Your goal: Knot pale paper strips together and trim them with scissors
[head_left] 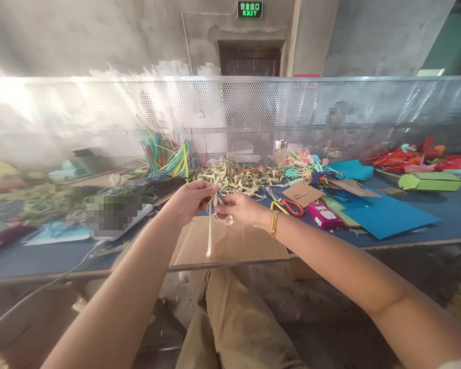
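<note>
Over a blue-topped bench (451,220), above a flat cardboard sheet (249,243), the left hand (195,197) and right hand (241,207) meet, fingers of both pinching a looped bundle of pale strips (210,230), one end dangling. The step in hand looks like shaping the loops, and the next move seems to call for a steady pinch where they cross. Off right, a magenta box (325,214) carries print too small to read; a lit green sign (249,9) beyond reads "安全出口 EXIT."
</note>
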Demonstrator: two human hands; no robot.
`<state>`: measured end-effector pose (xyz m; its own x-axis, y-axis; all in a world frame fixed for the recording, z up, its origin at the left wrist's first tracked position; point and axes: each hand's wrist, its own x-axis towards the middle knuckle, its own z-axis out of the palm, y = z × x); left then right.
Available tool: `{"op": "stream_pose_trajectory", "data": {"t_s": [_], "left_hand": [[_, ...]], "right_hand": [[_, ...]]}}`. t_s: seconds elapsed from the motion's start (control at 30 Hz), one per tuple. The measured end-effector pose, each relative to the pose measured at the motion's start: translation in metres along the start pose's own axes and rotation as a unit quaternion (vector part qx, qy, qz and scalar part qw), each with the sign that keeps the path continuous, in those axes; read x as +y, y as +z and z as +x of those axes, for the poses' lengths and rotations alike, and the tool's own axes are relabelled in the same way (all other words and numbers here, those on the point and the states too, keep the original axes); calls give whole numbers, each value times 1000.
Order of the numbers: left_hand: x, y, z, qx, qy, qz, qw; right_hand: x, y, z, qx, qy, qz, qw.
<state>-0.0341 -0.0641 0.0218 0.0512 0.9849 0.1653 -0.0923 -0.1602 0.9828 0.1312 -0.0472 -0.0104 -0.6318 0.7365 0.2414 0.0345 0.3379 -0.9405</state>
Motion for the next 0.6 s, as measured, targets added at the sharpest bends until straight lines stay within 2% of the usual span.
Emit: {"op": "stream_pose_trajectory", "data": {"t_s": [0.07,0.23,0.33,0.4,0.47,0.5,0.53,0.6], "left_hand": [[-4,0,3,10,-4,1,1000],[-10,-3,13,-19,-27,20,999],[-13,-5,24,21,35,50,998],[-15,-6,33,95,116,98,984],[-16,-7,41,177,222,188,940],[-18,-8,45,203,278,242,907],[-19,-9,47,210,328,294,873],[-23,-12,51,179,393,375,820]], "right_hand": [[7,-2,3,30,-5,-14,999],[13,-20,19,68,-3,-64,996],[13,-33,32,133,3,-182,974],[13,-40,39,228,-6,-271,935],[13,-42,45,317,1,-279,907],[13,-41,48,329,20,-236,914],[12,-39,50,313,49,-168,934],[12,-33,53,212,117,2,970]]}}
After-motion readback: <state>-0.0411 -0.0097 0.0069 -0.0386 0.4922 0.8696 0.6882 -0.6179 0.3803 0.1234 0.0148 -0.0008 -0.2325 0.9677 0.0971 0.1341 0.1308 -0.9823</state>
